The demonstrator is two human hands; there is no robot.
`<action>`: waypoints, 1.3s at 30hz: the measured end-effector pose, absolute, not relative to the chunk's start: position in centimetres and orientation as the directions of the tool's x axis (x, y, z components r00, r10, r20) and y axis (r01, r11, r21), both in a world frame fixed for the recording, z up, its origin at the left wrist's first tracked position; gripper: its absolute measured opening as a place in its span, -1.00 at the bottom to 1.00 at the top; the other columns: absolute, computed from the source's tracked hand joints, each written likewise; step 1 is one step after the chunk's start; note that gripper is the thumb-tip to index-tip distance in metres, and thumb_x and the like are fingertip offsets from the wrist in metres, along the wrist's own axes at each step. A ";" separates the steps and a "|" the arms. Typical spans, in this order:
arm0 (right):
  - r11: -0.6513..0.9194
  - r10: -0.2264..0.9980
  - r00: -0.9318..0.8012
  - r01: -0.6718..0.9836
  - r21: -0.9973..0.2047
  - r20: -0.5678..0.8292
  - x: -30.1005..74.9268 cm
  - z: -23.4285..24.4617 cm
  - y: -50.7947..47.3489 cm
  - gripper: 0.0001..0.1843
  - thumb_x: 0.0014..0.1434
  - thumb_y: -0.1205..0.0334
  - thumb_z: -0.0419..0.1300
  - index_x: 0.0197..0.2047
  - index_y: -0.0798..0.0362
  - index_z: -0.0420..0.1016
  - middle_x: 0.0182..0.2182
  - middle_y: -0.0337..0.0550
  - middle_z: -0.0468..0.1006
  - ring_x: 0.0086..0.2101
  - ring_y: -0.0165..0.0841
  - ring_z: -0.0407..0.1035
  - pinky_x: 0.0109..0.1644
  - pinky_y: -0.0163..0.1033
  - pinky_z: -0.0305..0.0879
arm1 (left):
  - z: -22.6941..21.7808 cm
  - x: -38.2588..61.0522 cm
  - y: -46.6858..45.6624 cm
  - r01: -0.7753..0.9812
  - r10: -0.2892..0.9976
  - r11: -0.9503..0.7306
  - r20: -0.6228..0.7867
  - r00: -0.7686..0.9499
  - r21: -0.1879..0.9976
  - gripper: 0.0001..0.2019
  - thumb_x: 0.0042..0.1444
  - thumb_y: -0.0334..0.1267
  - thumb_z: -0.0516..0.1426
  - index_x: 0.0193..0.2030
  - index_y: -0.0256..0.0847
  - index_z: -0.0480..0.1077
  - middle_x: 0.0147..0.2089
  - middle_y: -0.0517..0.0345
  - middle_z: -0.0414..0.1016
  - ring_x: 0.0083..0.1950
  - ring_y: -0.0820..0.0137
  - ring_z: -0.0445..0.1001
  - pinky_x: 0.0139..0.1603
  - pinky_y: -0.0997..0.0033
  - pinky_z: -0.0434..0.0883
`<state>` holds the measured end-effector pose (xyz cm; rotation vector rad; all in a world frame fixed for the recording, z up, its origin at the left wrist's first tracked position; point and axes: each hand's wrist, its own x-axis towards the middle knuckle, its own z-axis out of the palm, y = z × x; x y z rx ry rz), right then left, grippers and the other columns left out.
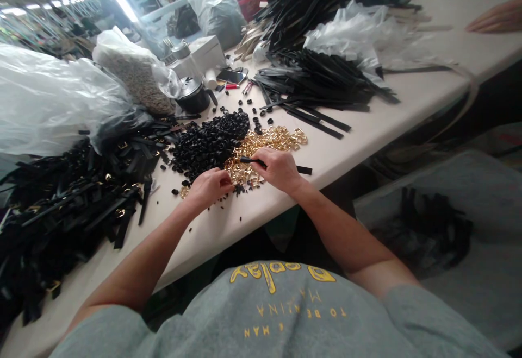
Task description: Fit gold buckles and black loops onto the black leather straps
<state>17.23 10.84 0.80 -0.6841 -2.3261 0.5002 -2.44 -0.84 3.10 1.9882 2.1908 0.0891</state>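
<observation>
My right hand (pixel 276 169) is closed round a flat black strap (pixel 302 170) that pokes out both sides of the fist. It rests on a heap of gold metal buckles (pixel 272 140). My left hand (pixel 209 185) is curled at the near edge of the gold heap, pinching something too small to name. A mound of small black loops (pixel 210 142) lies just beyond the left hand. Loose black loops are scattered on the white table (pixel 367 135) around both hands.
Black straps lie piled at the left (pixel 69 200) and at the back right (pixel 318 78). Plastic bags (pixel 49 102), a black pot (pixel 193 96), a phone (pixel 230 76) and a white box (pixel 206 51) stand behind. Another person's hand (pixel 495 19) rests at the far right. A grey bin (pixel 448 227) sits below.
</observation>
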 end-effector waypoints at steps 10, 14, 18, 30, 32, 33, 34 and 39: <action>0.784 0.593 -0.657 0.341 -0.519 0.465 17.3 0.7 10.9 -0.86 0.29 0.24 0.13 -0.24 0.05 0.50 -0.29 -0.18 0.57 -0.32 -0.39 0.37 -0.30 -0.27 0.07 | 3.0 -2.9 -2.3 0.948 0.976 0.215 -0.015 -0.218 0.235 -0.83 0.06 -0.14 0.23 -0.24 -0.14 0.50 -0.26 0.15 0.46 -0.27 0.37 0.43 -0.25 0.41 0.29; 0.789 0.588 -0.668 0.351 -0.504 0.456 17.1 0.8 10.7 -0.86 0.28 0.24 0.13 -0.25 0.05 0.51 -0.29 -0.17 0.56 -0.33 -0.38 0.36 -0.31 -0.26 0.05 | 2.2 -2.7 -4.2 0.917 0.922 0.351 0.099 -0.373 0.189 -0.77 0.09 -0.02 0.21 -0.26 -0.13 0.49 -0.30 0.13 0.48 -0.32 0.34 0.42 -0.31 0.36 0.26; 0.789 0.589 -0.682 0.369 -0.491 0.435 16.8 1.0 10.4 -0.85 0.28 0.20 0.15 -0.24 0.05 0.51 -0.29 -0.17 0.56 -0.37 -0.38 0.34 -0.34 -0.26 0.01 | 1.4 -2.0 -3.8 0.893 0.910 0.375 0.084 -0.406 0.249 -0.79 0.08 -0.05 0.22 -0.30 -0.14 0.50 -0.30 0.12 0.49 -0.35 0.34 0.42 -0.31 0.35 0.26; 0.778 0.598 -0.668 0.350 -0.521 0.444 16.8 0.9 10.4 -0.86 0.26 0.21 0.17 -0.26 0.06 0.52 -0.30 -0.18 0.58 -0.39 -0.40 0.33 -0.34 -0.27 0.00 | -0.5 -1.3 -3.1 0.642 0.906 0.277 0.029 -0.423 0.714 -0.82 0.02 -0.11 0.24 -0.32 -0.16 0.51 -0.42 0.19 0.52 -0.42 0.43 0.41 -0.39 0.47 0.31; 0.745 0.618 -0.659 0.317 -0.587 0.429 16.9 1.2 10.2 -0.89 0.23 0.23 0.20 -0.27 0.05 0.53 -0.32 -0.20 0.58 -0.39 -0.42 0.34 -0.33 -0.29 0.03 | -0.3 -1.4 -2.8 0.480 0.884 0.260 -0.007 -0.468 0.838 -0.76 -0.03 -0.06 0.28 -0.33 -0.20 0.52 -0.46 0.19 0.49 -0.46 0.46 0.39 -0.42 0.49 0.32; 0.720 0.631 -0.655 0.294 -0.629 0.416 17.0 1.5 10.0 -0.91 0.21 0.24 0.21 -0.28 0.05 0.53 -0.34 -0.22 0.58 -0.39 -0.42 0.34 -0.32 -0.30 0.04 | 0.0 -1.5 -2.6 0.391 0.869 0.250 -0.027 -0.494 0.886 -0.73 -0.06 -0.05 0.30 -0.33 -0.21 0.52 -0.48 0.19 0.48 -0.48 0.48 0.38 -0.44 0.50 0.33; 0.690 0.642 -0.655 0.268 -0.672 0.398 17.2 1.8 9.8 -0.92 0.19 0.25 0.23 -0.30 0.05 0.54 -0.37 -0.23 0.57 -0.39 -0.43 0.35 -0.32 -0.32 0.05 | 0.3 -1.6 -2.2 0.303 0.854 0.234 -0.046 -0.518 0.924 -0.70 -0.09 -0.04 0.32 -0.33 -0.23 0.52 -0.49 0.19 0.48 -0.50 0.49 0.37 -0.45 0.50 0.35; 0.585 0.645 -0.677 0.139 -0.799 0.354 17.3 2.8 8.8 -0.95 0.14 0.27 0.28 -0.32 0.06 0.55 -0.43 -0.27 0.57 -0.43 -0.46 0.36 -0.33 -0.36 0.10 | 1.9 -1.4 -0.1 -0.029 0.815 0.110 -0.108 -0.569 0.993 -0.62 -0.23 -0.04 0.40 -0.36 -0.27 0.48 -0.46 0.18 0.48 -0.52 0.52 0.41 -0.47 0.53 0.42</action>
